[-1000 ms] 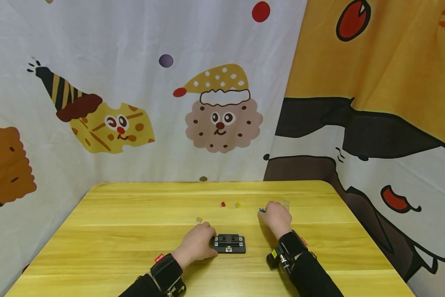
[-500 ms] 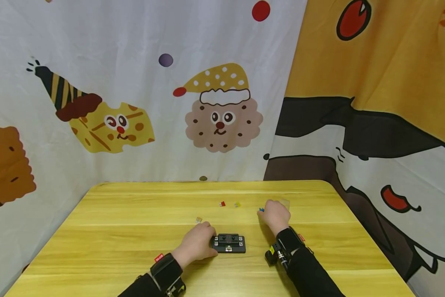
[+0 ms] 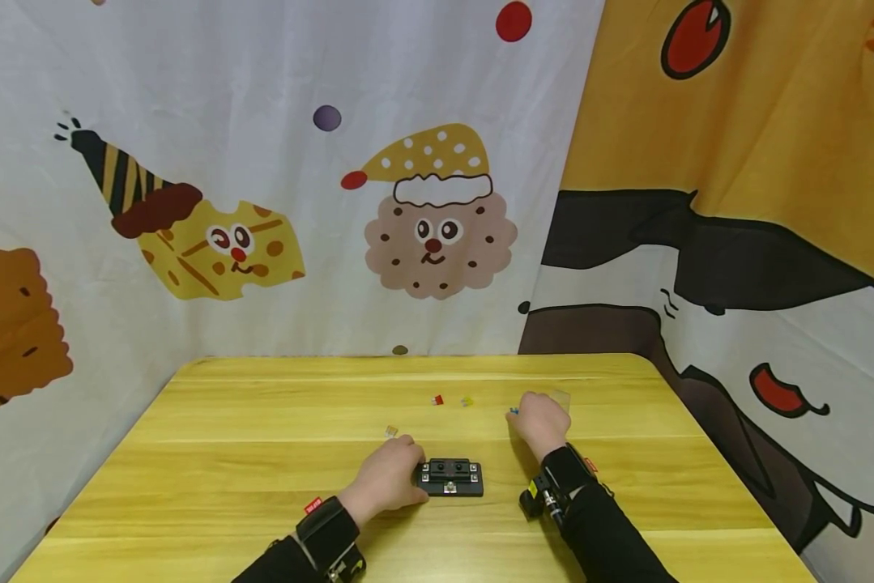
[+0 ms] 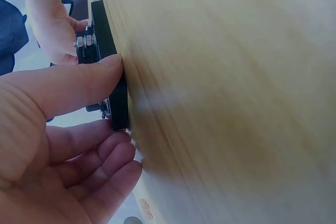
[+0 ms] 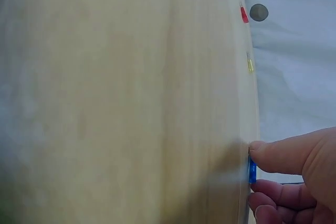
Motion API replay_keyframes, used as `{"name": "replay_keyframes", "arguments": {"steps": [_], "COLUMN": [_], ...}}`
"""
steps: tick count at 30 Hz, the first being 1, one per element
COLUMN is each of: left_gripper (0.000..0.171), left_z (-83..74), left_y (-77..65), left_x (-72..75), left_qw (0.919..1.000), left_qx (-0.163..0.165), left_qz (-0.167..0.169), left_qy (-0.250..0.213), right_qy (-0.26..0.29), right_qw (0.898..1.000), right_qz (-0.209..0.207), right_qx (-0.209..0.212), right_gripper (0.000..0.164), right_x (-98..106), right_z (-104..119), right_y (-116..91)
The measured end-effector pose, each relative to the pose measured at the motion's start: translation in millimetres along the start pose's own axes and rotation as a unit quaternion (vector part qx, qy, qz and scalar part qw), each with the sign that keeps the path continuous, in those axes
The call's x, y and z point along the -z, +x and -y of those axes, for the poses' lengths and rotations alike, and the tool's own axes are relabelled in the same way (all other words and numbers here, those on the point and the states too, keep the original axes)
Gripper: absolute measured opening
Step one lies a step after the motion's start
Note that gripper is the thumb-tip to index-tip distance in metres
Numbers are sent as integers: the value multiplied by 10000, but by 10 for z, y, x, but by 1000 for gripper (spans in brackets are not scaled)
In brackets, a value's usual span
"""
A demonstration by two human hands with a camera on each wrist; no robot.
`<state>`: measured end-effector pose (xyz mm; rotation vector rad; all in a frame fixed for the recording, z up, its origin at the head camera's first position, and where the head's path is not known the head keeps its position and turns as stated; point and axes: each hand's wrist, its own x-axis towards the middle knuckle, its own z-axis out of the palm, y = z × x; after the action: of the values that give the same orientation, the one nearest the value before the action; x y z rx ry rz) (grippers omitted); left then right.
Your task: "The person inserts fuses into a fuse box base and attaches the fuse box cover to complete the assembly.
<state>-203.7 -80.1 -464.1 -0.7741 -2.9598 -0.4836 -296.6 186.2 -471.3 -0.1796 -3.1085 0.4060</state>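
Observation:
My left hand [image 3: 385,479] grips the left end of a black terminal block [image 3: 449,479] on the table, its thumb on the near side. The block has a raised middle and bright metal nuts. In the left wrist view the thumb and index finger close on the block [image 4: 119,100], the other fingers curled loosely. Far right, my right hand [image 3: 542,423] pinches a small blue blade fuse [image 5: 252,171] between thumb and index finger, low at the table surface. The fingers cover part of this fuse.
Beyond the block lie a red blade fuse [image 3: 437,400] and a yellow one [image 3: 466,402]. A pale tan, see-through piece [image 3: 391,431] lies beyond my left hand. A clear flat square [image 3: 561,399] lies just behind my right hand. A printed curtain [image 3: 262,162] hangs behind the table [image 3: 262,405].
My right hand has shifted very slightly left and away from me, with the blue fuse at its fingertips. My left hand and the block stay in place.

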Motion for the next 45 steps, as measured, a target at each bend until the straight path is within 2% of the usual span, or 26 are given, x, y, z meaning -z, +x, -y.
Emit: {"name": "replay_keyframes", "arguments": {"steps": [16,29,40,45], "left_gripper": [40,40,40,40], "left_z": [19,23,9,9], "left_y": [11,6,-2,-1], "left_x": [-5,-10,11,4], "left_qw": [10000,10000,10000,10000], "left_qx": [-45,-60,38,50], "left_qz": [-33,-43,39,61], "left_qy": [28,-26,-50,-57], "right_qy": [232,178,361,505], "right_qw": [9997,9994,9985,9980], "right_qz": [64,280,412,294], "right_qx": [6,-62,5,231], "right_gripper": [55,51,48,50], "right_x": [-5,16,47,40], "right_z": [-4,4,-2,-34], "right_y": [16,41,17,-4]}}
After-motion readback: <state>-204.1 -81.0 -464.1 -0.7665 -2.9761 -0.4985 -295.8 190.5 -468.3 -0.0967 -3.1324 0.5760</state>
